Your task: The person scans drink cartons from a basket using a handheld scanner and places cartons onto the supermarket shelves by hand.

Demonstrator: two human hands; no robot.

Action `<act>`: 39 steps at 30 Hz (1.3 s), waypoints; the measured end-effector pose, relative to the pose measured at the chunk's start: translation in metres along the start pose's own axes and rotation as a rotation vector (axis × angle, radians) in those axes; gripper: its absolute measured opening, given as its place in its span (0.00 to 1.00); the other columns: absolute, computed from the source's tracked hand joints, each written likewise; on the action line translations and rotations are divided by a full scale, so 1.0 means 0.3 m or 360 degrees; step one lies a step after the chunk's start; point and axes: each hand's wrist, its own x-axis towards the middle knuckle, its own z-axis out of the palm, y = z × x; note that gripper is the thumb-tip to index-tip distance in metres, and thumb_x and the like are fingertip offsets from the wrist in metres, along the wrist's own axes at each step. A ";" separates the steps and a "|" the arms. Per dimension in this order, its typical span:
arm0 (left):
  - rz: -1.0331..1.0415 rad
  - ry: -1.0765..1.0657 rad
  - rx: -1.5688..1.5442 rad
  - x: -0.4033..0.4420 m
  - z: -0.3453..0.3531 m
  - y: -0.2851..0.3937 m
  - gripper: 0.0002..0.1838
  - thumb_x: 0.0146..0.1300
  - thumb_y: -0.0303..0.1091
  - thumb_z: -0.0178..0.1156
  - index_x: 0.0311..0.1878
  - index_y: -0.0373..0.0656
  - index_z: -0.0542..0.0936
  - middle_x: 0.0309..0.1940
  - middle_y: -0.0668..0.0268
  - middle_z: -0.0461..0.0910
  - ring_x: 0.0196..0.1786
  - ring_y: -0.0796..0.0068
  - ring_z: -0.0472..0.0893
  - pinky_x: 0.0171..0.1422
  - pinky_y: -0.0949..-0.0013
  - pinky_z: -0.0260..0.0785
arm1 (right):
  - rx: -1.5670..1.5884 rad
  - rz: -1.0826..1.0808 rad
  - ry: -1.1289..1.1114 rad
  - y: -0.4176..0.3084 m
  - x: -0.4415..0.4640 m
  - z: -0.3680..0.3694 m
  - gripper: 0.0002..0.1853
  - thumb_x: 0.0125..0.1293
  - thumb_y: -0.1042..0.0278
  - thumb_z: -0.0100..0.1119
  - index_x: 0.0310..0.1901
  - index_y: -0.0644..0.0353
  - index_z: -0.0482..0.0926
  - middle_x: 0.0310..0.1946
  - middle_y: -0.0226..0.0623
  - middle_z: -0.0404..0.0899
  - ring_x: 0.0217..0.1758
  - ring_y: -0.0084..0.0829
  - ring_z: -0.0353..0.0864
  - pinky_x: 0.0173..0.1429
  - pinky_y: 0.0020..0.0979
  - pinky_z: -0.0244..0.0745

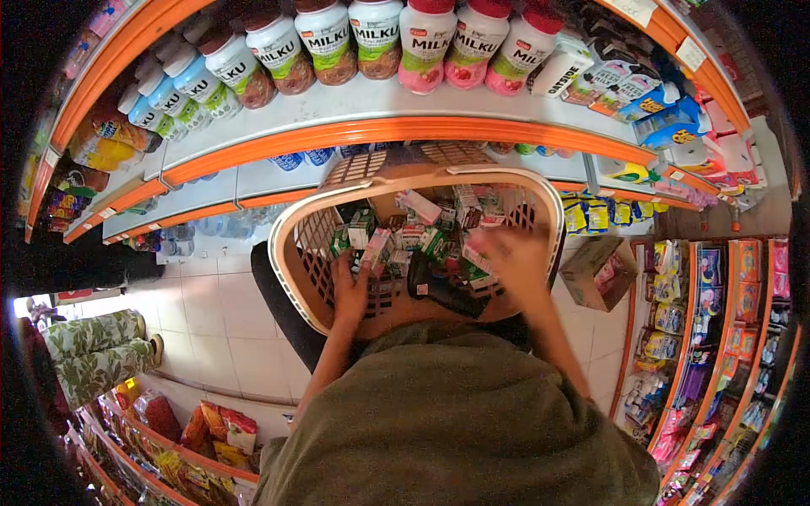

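Observation:
A peach-coloured plastic basket (291, 291) with a pale rim rests in front of my body, holding many small drink cartons in pink, green and white. Inside its left part, my left hand (349, 287) has fingers and thumb around the lower end of a pink-and-white carton (377, 249). My right hand (513, 257) is over the right side of the basket and smeared by motion, close to a green-and-white carton (477, 268). Whether it grips anything is unclear. Between the hands lies a black curved object (447, 291) with a small label.
A shelf (354, 110) with an orange edge (380, 132) stands ahead, carrying Milku bottles (329, 42) and other drinks. An open cardboard box (599, 271) sits on the tiled floor (215, 316) at right. Racks of packets (666, 320) line the right; rolled leaf-patterned material (101, 350) is at left.

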 end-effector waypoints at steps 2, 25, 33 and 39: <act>-0.0055 -0.0040 -0.0027 0.013 0.012 -0.016 0.27 0.65 0.40 0.53 0.63 0.37 0.61 0.61 0.46 0.58 0.63 0.48 0.61 0.65 0.55 0.56 | -0.0282 -0.0005 -0.0326 0.028 -0.078 0.123 0.16 0.59 0.58 0.61 0.41 0.64 0.80 0.36 0.41 0.81 0.34 0.40 0.81 0.38 0.38 0.75; 0.0807 -0.0248 0.1498 0.261 0.175 0.142 0.25 0.55 0.32 0.54 0.59 0.41 0.68 0.58 0.55 0.67 0.58 0.59 0.68 0.63 0.55 0.57 | -0.0214 0.0284 -0.0726 0.096 -0.231 0.059 0.42 0.49 0.51 0.68 0.61 0.63 0.59 0.54 0.52 0.70 0.52 0.49 0.74 0.54 0.42 0.71; 0.0672 -0.0800 0.1686 0.360 0.217 0.137 0.27 0.52 0.35 0.58 0.58 0.45 0.70 0.58 0.55 0.68 0.63 0.59 0.66 0.67 0.54 0.52 | -0.0489 -0.0014 -0.0972 0.140 -0.196 0.021 0.26 0.53 0.57 0.65 0.52 0.60 0.72 0.52 0.47 0.71 0.52 0.48 0.73 0.54 0.42 0.71; 0.0391 -0.0885 0.1752 0.359 0.216 0.171 0.33 0.52 0.40 0.60 0.63 0.49 0.65 0.61 0.58 0.66 0.66 0.60 0.62 0.71 0.53 0.45 | -0.0723 -0.0257 -0.0140 0.116 0.097 0.184 0.23 0.63 0.54 0.53 0.54 0.63 0.71 0.58 0.50 0.65 0.57 0.48 0.68 0.55 0.44 0.70</act>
